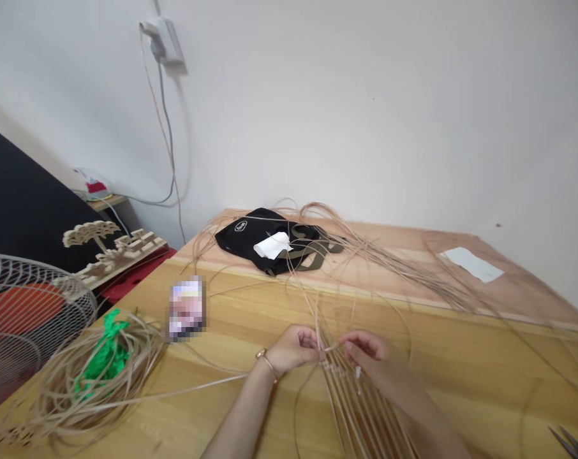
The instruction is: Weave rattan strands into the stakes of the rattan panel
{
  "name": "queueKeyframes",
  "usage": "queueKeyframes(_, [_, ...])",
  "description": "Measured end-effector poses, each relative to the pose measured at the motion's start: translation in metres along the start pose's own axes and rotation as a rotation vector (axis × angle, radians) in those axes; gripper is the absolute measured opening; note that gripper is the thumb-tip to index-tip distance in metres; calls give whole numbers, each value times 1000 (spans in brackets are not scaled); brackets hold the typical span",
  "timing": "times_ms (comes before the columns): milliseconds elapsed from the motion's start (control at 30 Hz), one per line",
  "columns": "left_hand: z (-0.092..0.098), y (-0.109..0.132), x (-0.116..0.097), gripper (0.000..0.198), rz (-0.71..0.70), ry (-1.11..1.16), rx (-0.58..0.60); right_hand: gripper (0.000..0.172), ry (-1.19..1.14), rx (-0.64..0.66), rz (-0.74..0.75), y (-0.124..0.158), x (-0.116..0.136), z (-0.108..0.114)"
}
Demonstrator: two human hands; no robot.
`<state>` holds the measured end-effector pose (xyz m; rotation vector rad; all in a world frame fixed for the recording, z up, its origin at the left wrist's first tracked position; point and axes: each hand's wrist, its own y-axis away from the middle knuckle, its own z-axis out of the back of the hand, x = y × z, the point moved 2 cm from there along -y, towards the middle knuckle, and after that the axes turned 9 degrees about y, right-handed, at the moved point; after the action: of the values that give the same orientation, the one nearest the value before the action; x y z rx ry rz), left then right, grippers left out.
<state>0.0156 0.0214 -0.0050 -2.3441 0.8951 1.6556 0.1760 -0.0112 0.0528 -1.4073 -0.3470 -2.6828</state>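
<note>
Both my hands work at the far end of a flat row of pale rattan strips (360, 408) lying on the wooden table (461, 357). My left hand (296, 347), with a bracelet on the wrist, has its fingers curled and pinches a thin strip at the weave's edge. Facing it, my right hand (365, 349) is closed on the same thin strip, fingertips almost touching the left ones. Long loose strips (394, 268) run from the weave toward the wall.
A coil of rattan tied with green string (102, 357) lies at the left. A black bag (270, 241) with a white paper sits at the back. A fan grille (25, 319) stands off the left edge. Scissor tips (573, 443) show at the lower right; a white sheet (473, 263) lies far right.
</note>
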Motion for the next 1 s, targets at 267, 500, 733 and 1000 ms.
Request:
queueKeyframes(267, [0, 1, -2, 19, 0, 20, 23, 27, 365, -136, 363, -7, 27, 1])
queueKeyframes(500, [0, 1, -3, 20, 20, 75, 34, 32, 803, -251, 774, -39, 22, 0])
queueKeyframes(733, [1, 4, -6, 19, 72, 108, 12, 26, 859, -266, 724, -46, 14, 3])
queueKeyframes(1000, [3, 4, -6, 20, 61, 114, 43, 20, 947, -273, 867, -51, 23, -9])
